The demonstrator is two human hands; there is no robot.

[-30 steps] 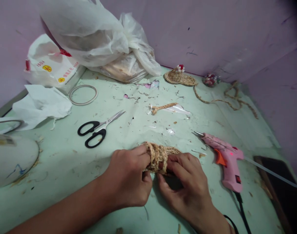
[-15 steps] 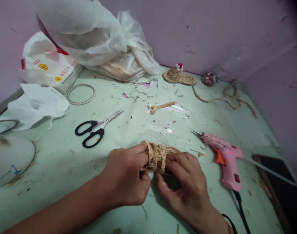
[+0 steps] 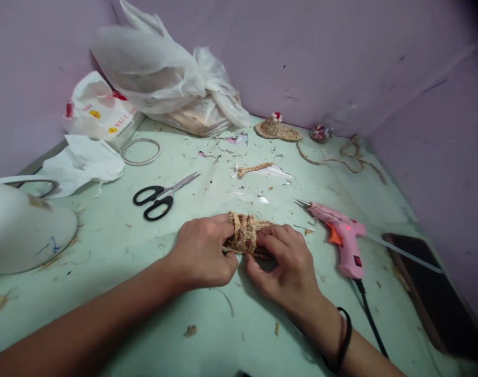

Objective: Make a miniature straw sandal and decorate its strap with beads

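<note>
Straw-coloured, the braided slipper (image 3: pixel 243 234) is between the fingers of my left hand (image 3: pixel 205 251) and right hand (image 3: pixel 288 264), on or just above the green counter (image 3: pixel 152 324), I cannot tell which. I see the left fingers closed on one end and the right ones pinching its near edge. Scissors (image 3: pixel 179 184) lie beyond the left fingers; right of the right fingers, a pink glue gun (image 3: pixel 348 238).

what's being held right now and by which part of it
A woven straw slipper: the left hand grips its left end, and the right hand holds its near side, just right of the braided straps.
</note>
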